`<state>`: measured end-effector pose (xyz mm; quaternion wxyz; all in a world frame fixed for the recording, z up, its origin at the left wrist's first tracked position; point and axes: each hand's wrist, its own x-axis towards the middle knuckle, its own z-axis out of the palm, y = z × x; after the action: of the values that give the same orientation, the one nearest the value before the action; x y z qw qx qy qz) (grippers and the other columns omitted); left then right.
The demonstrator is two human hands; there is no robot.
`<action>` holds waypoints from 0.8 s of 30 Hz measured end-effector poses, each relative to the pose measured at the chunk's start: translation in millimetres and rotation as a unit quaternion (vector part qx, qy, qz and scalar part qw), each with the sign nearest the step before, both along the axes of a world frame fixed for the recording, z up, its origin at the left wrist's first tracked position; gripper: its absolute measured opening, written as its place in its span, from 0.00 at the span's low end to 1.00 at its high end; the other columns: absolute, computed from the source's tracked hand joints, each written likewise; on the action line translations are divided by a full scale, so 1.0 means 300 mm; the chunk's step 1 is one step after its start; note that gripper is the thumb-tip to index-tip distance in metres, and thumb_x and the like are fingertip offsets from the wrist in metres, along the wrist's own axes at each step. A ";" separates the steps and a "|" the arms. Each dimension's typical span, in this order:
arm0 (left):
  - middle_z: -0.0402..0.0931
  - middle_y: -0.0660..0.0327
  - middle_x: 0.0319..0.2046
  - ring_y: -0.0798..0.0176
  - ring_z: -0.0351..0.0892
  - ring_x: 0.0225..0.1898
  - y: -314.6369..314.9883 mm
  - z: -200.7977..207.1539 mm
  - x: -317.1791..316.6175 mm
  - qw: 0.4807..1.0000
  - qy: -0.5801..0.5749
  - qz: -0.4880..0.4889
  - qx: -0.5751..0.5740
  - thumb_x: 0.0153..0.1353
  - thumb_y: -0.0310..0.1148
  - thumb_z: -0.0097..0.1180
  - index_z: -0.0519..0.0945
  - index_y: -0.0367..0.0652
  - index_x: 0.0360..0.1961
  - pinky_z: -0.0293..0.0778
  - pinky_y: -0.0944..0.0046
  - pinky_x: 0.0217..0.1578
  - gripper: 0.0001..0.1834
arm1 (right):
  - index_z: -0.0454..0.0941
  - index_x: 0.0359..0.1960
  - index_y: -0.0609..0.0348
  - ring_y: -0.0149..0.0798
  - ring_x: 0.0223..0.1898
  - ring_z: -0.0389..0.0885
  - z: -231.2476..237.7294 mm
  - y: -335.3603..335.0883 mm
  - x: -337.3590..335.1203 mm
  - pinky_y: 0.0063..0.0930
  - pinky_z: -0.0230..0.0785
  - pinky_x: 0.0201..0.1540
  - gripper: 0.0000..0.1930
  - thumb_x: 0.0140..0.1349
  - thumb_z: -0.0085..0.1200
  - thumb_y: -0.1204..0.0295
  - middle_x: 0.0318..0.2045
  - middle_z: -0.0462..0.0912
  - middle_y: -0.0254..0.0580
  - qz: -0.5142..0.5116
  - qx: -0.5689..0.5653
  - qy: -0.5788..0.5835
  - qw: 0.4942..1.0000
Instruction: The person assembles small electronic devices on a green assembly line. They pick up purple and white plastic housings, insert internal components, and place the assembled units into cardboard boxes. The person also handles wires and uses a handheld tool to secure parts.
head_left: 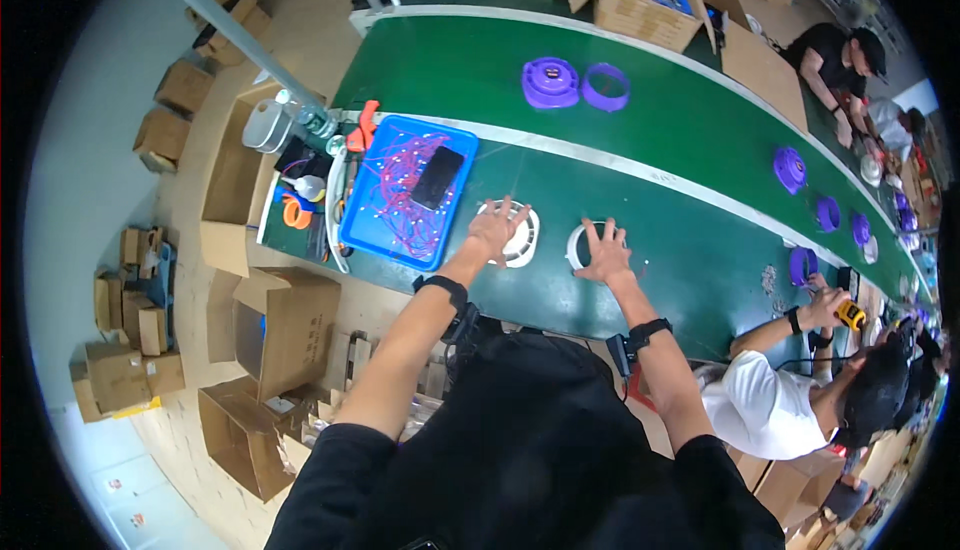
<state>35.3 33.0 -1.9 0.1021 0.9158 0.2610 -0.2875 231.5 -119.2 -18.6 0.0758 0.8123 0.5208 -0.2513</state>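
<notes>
Down at the near edge of the green conveyor belt (560,170): left hand (495,230) spread flat, fingers splayed, resting on a white round grille (520,235), gripping nothing; right hand (603,253) likewise open and flat over a white ring (578,247). Both discs lying flat, faces up, round, so no long axis to tell. Bare green belt between and beyond the hands, open up to a white dividing strip (620,162). Just left of the grille, a blue tray (365,230) of purple and red wires with a black slab (437,177) on top. Farther up the belt, a purple round housing (550,83) beside a purple ring (605,87). Brown cardboard boxes (280,325) crowding the floor at left. At right, another person's hand (825,305) on a yellow tool (851,314).
</notes>
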 end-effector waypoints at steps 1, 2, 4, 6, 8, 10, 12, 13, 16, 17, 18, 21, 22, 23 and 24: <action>0.43 0.45 0.68 0.33 0.51 0.65 -0.004 -0.002 -0.006 1.000 -0.003 0.005 -0.001 0.26 0.48 0.79 0.38 0.60 0.71 0.62 0.47 0.61 0.73 | 0.48 0.67 0.33 0.65 0.64 0.51 0.002 0.001 -0.006 0.62 0.65 0.53 0.58 0.32 0.73 0.55 0.66 0.47 0.56 -0.002 -0.004 -0.004 1.000; 0.43 0.45 0.68 0.33 0.51 0.65 0.002 -0.006 -0.008 1.000 -0.009 0.010 0.001 0.26 0.49 0.79 0.38 0.60 0.71 0.63 0.47 0.60 0.74 | 0.48 0.67 0.33 0.65 0.64 0.51 0.008 0.010 -0.009 0.63 0.65 0.53 0.58 0.32 0.73 0.55 0.66 0.47 0.56 -0.004 -0.004 -0.011 1.000; 0.42 0.47 0.69 0.34 0.51 0.65 -0.005 -0.019 -0.018 1.000 -0.001 0.027 0.010 0.25 0.49 0.79 0.38 0.63 0.70 0.69 0.47 0.57 0.74 | 0.49 0.66 0.32 0.65 0.64 0.51 0.011 0.009 -0.017 0.63 0.65 0.52 0.56 0.32 0.73 0.55 0.65 0.48 0.56 0.003 0.010 -0.006 1.000; 0.41 0.50 0.69 0.36 0.50 0.66 -0.004 -0.021 -0.004 0.999 -0.001 0.035 0.005 0.24 0.48 0.79 0.39 0.65 0.70 0.73 0.47 0.52 0.74 | 0.50 0.66 0.32 0.64 0.64 0.52 0.001 -0.005 -0.004 0.62 0.65 0.52 0.56 0.32 0.73 0.55 0.65 0.48 0.55 0.008 0.021 -0.003 1.000; 0.41 0.50 0.69 0.36 0.50 0.66 -0.003 -0.032 -0.010 0.999 -0.006 0.043 -0.003 0.24 0.48 0.79 0.39 0.66 0.70 0.74 0.47 0.51 0.74 | 0.52 0.65 0.30 0.64 0.63 0.53 0.004 -0.006 -0.007 0.63 0.65 0.52 0.55 0.32 0.73 0.56 0.65 0.50 0.56 0.008 0.029 0.002 1.000; 0.42 0.50 0.69 0.36 0.50 0.66 -0.002 -0.035 -0.014 0.998 -0.026 0.048 -0.008 0.23 0.46 0.80 0.40 0.66 0.70 0.73 0.46 0.52 0.74 | 0.52 0.65 0.30 0.65 0.64 0.53 0.010 -0.011 0.001 0.64 0.64 0.52 0.54 0.32 0.72 0.56 0.64 0.51 0.56 0.003 0.028 0.022 0.999; 0.42 0.50 0.69 0.36 0.50 0.66 -0.002 -0.029 -0.013 0.999 -0.028 0.038 -0.008 0.22 0.44 0.80 0.40 0.65 0.70 0.72 0.45 0.53 0.74 | 0.54 0.64 0.30 0.65 0.63 0.54 0.007 -0.015 -0.007 0.65 0.63 0.52 0.52 0.34 0.72 0.58 0.63 0.53 0.56 0.001 0.044 0.025 0.999; 0.43 0.49 0.68 0.35 0.50 0.65 -0.003 -0.025 -0.001 0.999 -0.032 0.034 -0.009 0.22 0.44 0.80 0.41 0.65 0.70 0.69 0.45 0.56 0.74 | 0.54 0.64 0.30 0.65 0.63 0.54 0.007 -0.022 -0.002 0.65 0.63 0.52 0.51 0.34 0.72 0.58 0.63 0.53 0.56 0.000 0.047 0.021 0.999; 0.44 0.47 0.68 0.34 0.50 0.65 -0.003 -0.010 -0.021 0.999 -0.035 0.037 -0.011 0.22 0.44 0.80 0.42 0.63 0.70 0.67 0.45 0.58 0.74 | 0.55 0.64 0.32 0.64 0.61 0.56 0.003 -0.028 -0.012 0.63 0.65 0.51 0.51 0.34 0.72 0.60 0.60 0.56 0.54 0.010 0.061 0.009 0.998; 0.44 0.46 0.68 0.33 0.51 0.65 -0.004 -0.004 -0.019 0.999 -0.029 0.030 -0.009 0.22 0.44 0.80 0.42 0.61 0.70 0.64 0.46 0.59 0.74 | 0.55 0.63 0.32 0.64 0.61 0.56 0.014 -0.029 -0.017 0.63 0.65 0.50 0.51 0.34 0.72 0.60 0.59 0.56 0.55 0.011 0.065 0.001 0.998; 0.44 0.46 0.68 0.33 0.51 0.65 -0.009 0.001 -0.014 0.999 -0.031 0.028 -0.007 0.22 0.43 0.80 0.42 0.61 0.70 0.64 0.46 0.60 0.74 | 0.55 0.63 0.32 0.64 0.60 0.57 0.009 -0.029 -0.013 0.63 0.65 0.50 0.51 0.34 0.72 0.59 0.59 0.57 0.55 0.010 0.059 0.001 0.998; 0.45 0.44 0.68 0.32 0.52 0.65 -0.017 0.007 -0.013 0.999 -0.032 0.028 -0.001 0.23 0.43 0.80 0.42 0.59 0.70 0.62 0.47 0.61 0.73 | 0.53 0.64 0.30 0.62 0.63 0.55 0.020 -0.021 -0.009 0.60 0.65 0.53 0.52 0.34 0.71 0.51 0.62 0.54 0.54 0.009 0.023 0.000 1.000; 0.45 0.43 0.67 0.31 0.52 0.64 -0.016 0.004 -0.014 0.999 -0.035 0.025 -0.001 0.23 0.44 0.79 0.42 0.59 0.70 0.63 0.46 0.60 0.73 | 0.53 0.65 0.30 0.63 0.63 0.55 0.021 -0.024 -0.008 0.60 0.65 0.53 0.52 0.34 0.71 0.52 0.62 0.54 0.54 0.007 0.030 0.001 1.000; 0.46 0.42 0.67 0.31 0.53 0.64 -0.015 0.000 -0.014 0.999 -0.038 0.021 0.000 0.24 0.45 0.79 0.42 0.59 0.70 0.63 0.45 0.60 0.73 | 0.53 0.65 0.30 0.63 0.63 0.55 0.021 -0.028 -0.007 0.60 0.65 0.53 0.52 0.34 0.71 0.52 0.62 0.54 0.55 0.006 0.037 0.001 0.999; 0.46 0.41 0.67 0.30 0.53 0.63 -0.011 -0.003 -0.017 0.999 -0.040 0.018 0.000 0.24 0.46 0.78 0.41 0.58 0.70 0.63 0.44 0.59 0.72 | 0.53 0.65 0.30 0.63 0.63 0.55 0.020 -0.031 -0.008 0.59 0.65 0.53 0.52 0.34 0.71 0.52 0.62 0.54 0.55 0.004 0.044 0.002 0.999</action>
<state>30.1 29.7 -2.8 0.1178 0.9218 0.2730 -0.2486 229.0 -128.5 -12.6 0.0403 0.8121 0.5349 -0.2297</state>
